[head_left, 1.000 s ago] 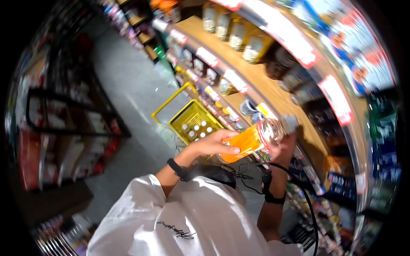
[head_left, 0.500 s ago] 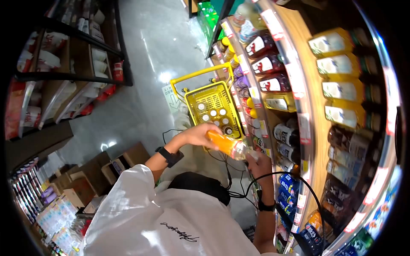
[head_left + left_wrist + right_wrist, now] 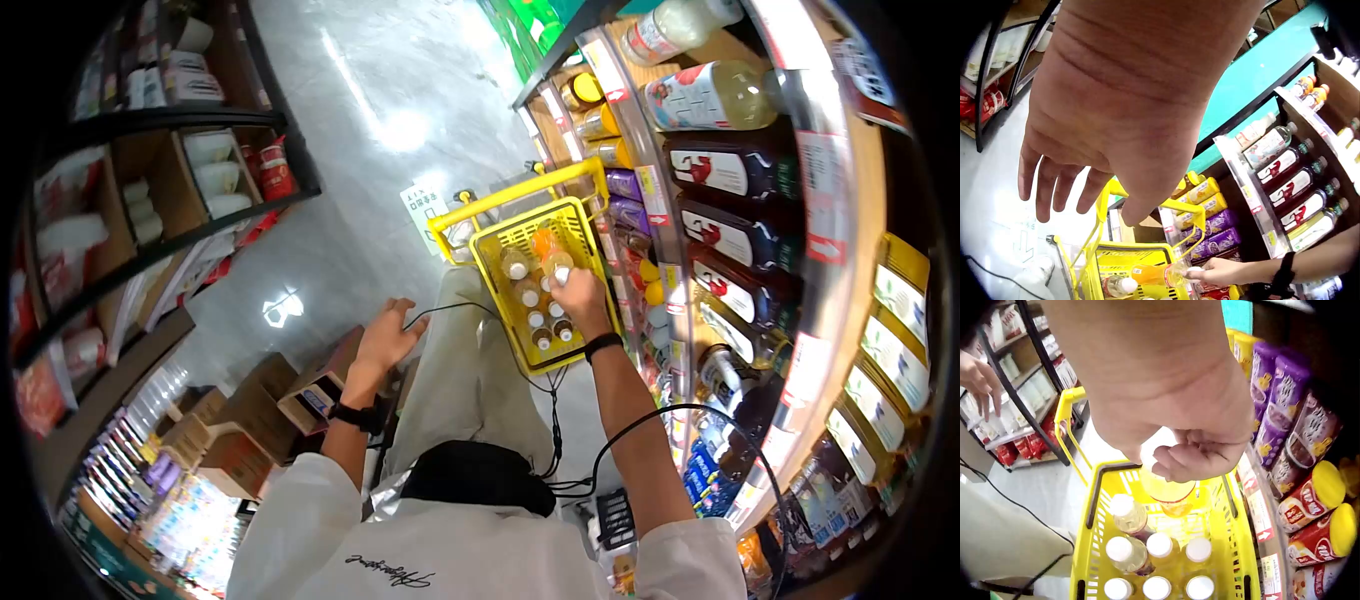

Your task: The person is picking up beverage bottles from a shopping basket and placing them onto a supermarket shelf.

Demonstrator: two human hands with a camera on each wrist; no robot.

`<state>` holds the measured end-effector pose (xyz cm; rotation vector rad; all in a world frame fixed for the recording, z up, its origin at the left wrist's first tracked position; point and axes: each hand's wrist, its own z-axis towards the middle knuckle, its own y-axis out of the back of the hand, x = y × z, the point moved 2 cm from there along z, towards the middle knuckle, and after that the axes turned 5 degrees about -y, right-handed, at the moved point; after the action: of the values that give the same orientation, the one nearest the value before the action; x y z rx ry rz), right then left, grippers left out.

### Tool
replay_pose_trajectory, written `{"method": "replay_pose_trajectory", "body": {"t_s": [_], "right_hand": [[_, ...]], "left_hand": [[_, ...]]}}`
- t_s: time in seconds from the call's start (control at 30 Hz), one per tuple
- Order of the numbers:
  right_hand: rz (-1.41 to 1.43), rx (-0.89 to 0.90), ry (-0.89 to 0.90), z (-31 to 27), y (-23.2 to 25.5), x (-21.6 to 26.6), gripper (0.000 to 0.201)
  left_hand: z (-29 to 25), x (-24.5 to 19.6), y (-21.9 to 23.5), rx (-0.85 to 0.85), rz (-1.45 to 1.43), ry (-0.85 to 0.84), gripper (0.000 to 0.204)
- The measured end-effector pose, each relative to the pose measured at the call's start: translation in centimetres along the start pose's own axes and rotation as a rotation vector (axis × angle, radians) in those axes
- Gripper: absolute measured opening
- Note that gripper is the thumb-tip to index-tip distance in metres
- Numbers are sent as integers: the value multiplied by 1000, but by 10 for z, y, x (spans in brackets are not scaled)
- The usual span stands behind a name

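Observation:
My right hand (image 3: 582, 300) reaches into a yellow shopping basket (image 3: 1085, 550) and pinches the white cap (image 3: 1157, 447) of an orange drink bottle (image 3: 1154, 274). The bottle leans at a slant inside the basket, its orange body pointing away from me in the head view. Several more white-capped bottles (image 3: 1127, 553) stand upright nearer to me in the basket. My left hand (image 3: 388, 337) hangs to the left of the basket with loose, spread fingers and holds nothing.
Shelves on the right hold dark juice bottles (image 3: 735, 170), purple canisters (image 3: 1272, 400) and yellow-lidded tubs (image 3: 1322, 487). The basket has a yellow handle frame (image 3: 520, 195). To the left stand a black-framed rack (image 3: 210, 118) and cardboard boxes (image 3: 240, 440). A black cable (image 3: 690, 410) loops by my right arm.
Both hands were at the orange bottle in front of me. The left hand has let go and moved left; the right hand has carried the bottle forward and down into the basket.

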<state>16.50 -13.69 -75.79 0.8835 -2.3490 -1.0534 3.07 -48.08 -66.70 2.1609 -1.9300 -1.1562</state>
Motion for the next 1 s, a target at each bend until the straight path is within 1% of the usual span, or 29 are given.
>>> {"method": "replay_pose_trajectory", "body": {"t_s": [0.03,0.07,0.1,0.17,0.2,0.23,0.3,0.4,0.43,0.5,0.57,0.63,0.67,0.7,0.73,0.77,0.83,0.87,0.9,0.97,1.0], "right_hand": [[52,-42,23,5,-9,3,54],[59,70,-103,20,-20,4,55],[62,85,-128,30,-28,5,55],[32,129,-172,48,-54,2,56],[42,158,-204,55,-68,-1,56],[65,193,-213,61,-76,-2,57],[85,244,-241,67,-92,-6,58],[184,248,-234,75,-113,-2,61],[188,261,-239,76,-114,1,61],[208,245,-290,78,-115,0,64],[218,267,-326,74,-117,-3,66],[299,286,-366,70,-114,-9,71],[306,270,-364,69,-111,-11,71],[327,285,-343,63,-108,-11,76],[348,300,-322,56,-104,-11,80],[352,284,-317,48,-100,-12,80],[356,297,-341,24,-88,-15,73],[454,212,-308,10,-95,-23,67],[546,225,-259,-10,-85,-25,61],[598,167,-290,-58,-83,-42,59],[556,135,-281,-85,-87,-54,59]], "left_hand": [[-1,6,1,-19,-21,25,50],[3,9,0,-26,19,28,46],[12,11,2,-3,40,25,46],[17,14,-4,-1,-76,36,43],[22,18,-8,13,-80,38,42],[25,23,-13,48,-68,47,42],[36,30,-25,80,-58,11,42],[44,22,-31,160,-48,7,41],[45,18,-31,171,-44,15,41],[48,8,-33,126,-88,-81,40],[50,3,-36,150,-71,-73,40],[51,-4,-36,159,-54,-80,40],[52,-8,-37,180,32,-100,40],[52,-12,-38,199,117,-120,41],[50,-17,-38,190,122,-131,41],[48,-22,-39,162,118,-163,38],[42,-30,-42,118,111,-202,36],[38,-33,-44,76,104,-239,37],[33,-37,-46,35,95,-280,37],[19,-48,-49,15,121,-315,38],[13,-58,-51,0,153,-337,39]]}}
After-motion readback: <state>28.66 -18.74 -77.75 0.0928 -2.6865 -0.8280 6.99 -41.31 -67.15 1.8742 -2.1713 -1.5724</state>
